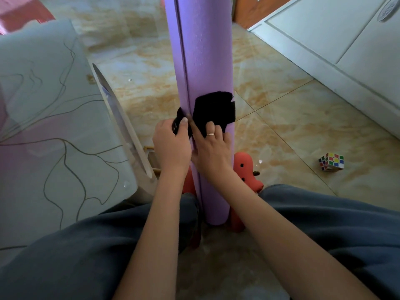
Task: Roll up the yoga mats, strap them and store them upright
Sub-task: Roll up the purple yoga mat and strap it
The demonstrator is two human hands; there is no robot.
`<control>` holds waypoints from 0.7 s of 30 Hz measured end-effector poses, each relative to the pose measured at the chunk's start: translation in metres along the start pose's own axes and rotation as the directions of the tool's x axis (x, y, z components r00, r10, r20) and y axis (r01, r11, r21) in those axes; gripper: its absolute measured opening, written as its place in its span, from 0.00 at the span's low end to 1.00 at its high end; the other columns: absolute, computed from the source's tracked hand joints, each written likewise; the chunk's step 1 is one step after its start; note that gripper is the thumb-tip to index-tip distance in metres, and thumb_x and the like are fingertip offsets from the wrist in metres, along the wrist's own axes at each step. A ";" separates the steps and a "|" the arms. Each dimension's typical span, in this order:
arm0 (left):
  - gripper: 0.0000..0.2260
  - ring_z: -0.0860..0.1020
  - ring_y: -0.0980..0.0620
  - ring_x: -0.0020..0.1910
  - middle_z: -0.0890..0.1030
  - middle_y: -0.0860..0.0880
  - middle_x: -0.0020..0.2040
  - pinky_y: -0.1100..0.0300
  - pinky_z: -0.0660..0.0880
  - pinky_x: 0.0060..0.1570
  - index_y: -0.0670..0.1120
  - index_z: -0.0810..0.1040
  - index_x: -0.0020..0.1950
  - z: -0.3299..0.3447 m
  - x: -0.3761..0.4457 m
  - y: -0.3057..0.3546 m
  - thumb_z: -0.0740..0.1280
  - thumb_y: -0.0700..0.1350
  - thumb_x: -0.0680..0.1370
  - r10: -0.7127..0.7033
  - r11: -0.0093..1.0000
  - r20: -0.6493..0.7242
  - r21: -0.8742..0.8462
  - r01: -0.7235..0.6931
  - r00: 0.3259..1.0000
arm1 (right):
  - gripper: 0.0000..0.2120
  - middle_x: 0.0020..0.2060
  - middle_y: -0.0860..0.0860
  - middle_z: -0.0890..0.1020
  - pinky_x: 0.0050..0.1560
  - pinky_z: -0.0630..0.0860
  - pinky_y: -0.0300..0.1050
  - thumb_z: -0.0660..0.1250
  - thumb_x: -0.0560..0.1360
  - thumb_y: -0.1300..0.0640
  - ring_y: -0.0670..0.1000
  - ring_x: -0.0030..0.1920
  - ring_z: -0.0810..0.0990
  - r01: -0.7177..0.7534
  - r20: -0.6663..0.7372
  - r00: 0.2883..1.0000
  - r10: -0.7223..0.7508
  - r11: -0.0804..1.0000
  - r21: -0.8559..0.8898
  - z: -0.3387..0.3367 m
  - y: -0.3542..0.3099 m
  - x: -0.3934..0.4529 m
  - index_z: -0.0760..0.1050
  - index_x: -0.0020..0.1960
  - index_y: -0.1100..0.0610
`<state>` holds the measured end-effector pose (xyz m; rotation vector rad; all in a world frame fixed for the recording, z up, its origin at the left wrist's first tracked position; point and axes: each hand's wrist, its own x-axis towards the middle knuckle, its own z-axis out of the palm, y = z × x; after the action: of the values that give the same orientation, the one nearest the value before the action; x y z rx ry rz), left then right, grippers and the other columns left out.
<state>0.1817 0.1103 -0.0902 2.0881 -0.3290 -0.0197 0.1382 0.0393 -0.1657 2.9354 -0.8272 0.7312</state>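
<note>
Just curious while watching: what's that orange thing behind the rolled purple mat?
Behind the purple mat stands an orange object with dark dots, showing on both sides. The mat and right hand hide its middle, so I cannot identify it.

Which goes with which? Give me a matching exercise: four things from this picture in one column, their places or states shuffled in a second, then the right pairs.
Things
1. purple yoga mat
2. black strap
3. puzzle cube
4. left hand

Places or states
A. lies alone on the floor tiles, off to the right
B. rolled up, stands on end between the knees
C. pinches one loose end of the strap
D. wrapped round the mat, pressed by the right hand

Pairs: 1-B, 2-D, 3-A, 4-C
</note>
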 end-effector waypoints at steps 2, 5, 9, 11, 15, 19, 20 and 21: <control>0.10 0.69 0.51 0.41 0.72 0.47 0.42 0.64 0.61 0.40 0.44 0.72 0.41 0.001 0.001 0.001 0.63 0.45 0.81 0.057 0.998 0.043 0.012 -0.058 0.997 | 0.37 0.46 0.56 0.78 0.38 0.68 0.46 0.74 0.60 0.53 0.57 0.41 0.75 0.077 -0.051 0.996 -0.073 0.994 0.077 0.000 0.008 0.004 0.72 0.69 0.54; 0.10 0.67 0.52 0.40 0.70 0.49 0.43 0.64 0.59 0.40 0.44 0.70 0.40 0.007 0.004 0.005 0.64 0.43 0.80 0.218 0.966 0.149 0.110 -0.235 0.965 | 0.31 0.49 0.56 0.79 0.41 0.67 0.47 0.75 0.61 0.53 0.59 0.44 0.77 0.148 0.020 0.987 -0.157 0.960 0.237 -0.004 0.027 0.013 0.76 0.62 0.60; 0.08 0.68 0.52 0.42 0.71 0.48 0.47 0.66 0.56 0.39 0.41 0.74 0.45 0.015 0.016 0.015 0.63 0.44 0.81 0.296 0.898 0.235 0.262 -0.354 0.926 | 0.36 0.56 0.54 0.78 0.51 0.67 0.48 0.60 0.63 0.39 0.57 0.54 0.73 0.055 0.285 0.939 -0.190 0.904 0.424 -0.012 0.036 0.029 0.72 0.65 0.59; 0.10 0.68 0.50 0.43 0.73 0.44 0.49 0.65 0.56 0.40 0.38 0.74 0.46 0.019 0.022 0.020 0.62 0.44 0.81 0.318 0.865 0.275 0.308 -0.397 0.907 | 0.37 0.52 0.54 0.79 0.50 0.67 0.46 0.54 0.60 0.37 0.55 0.51 0.73 -0.028 0.271 0.953 -0.134 0.854 0.520 -0.014 0.033 0.032 0.76 0.60 0.59; 0.08 0.73 0.46 0.53 0.74 0.44 0.55 0.57 0.63 0.55 0.42 0.73 0.47 0.028 0.025 0.025 0.61 0.45 0.81 0.302 0.809 0.370 0.388 -0.441 0.879 | 0.02 0.32 0.43 0.72 0.40 0.64 0.47 0.58 0.62 0.48 0.51 0.40 0.70 -0.334 0.325 0.939 0.114 0.530 0.779 -0.010 0.030 0.037 0.66 0.32 0.45; 0.13 0.70 0.47 0.64 0.73 0.46 0.60 0.39 0.50 0.72 0.42 0.76 0.56 0.035 0.027 0.029 0.59 0.50 0.81 0.160 0.781 0.439 0.491 -0.386 0.884 | 0.06 0.28 0.44 0.71 0.36 0.66 0.47 0.58 0.62 0.56 0.50 0.36 0.70 -0.453 0.406 0.892 0.200 0.406 0.794 -0.006 0.030 0.042 0.64 0.29 0.46; 0.13 0.69 0.47 0.64 0.73 0.46 0.59 0.38 0.49 0.72 0.42 0.76 0.55 0.036 0.027 0.032 0.59 0.51 0.81 0.134 0.791 0.441 0.493 -0.364 0.888 | 0.06 0.28 0.45 0.71 0.37 0.68 0.51 0.58 0.63 0.55 0.52 0.36 0.71 -0.445 0.401 0.895 0.195 0.407 0.798 -0.004 0.030 0.043 0.65 0.30 0.46; 0.13 0.69 0.47 0.64 0.73 0.46 0.57 0.38 0.48 0.73 0.42 0.75 0.53 0.037 0.025 0.034 0.59 0.51 0.81 0.112 0.800 0.441 0.492 -0.345 0.890 | 0.06 0.29 0.47 0.73 0.38 0.70 0.56 0.59 0.64 0.55 0.53 0.37 0.71 -0.441 0.393 0.898 0.200 0.409 0.799 0.000 0.031 0.044 0.67 0.31 0.45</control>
<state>0.1931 0.0565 -0.0776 2.6091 -0.9385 -0.2227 0.1557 -0.0093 -0.1498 3.8952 -1.4510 1.1218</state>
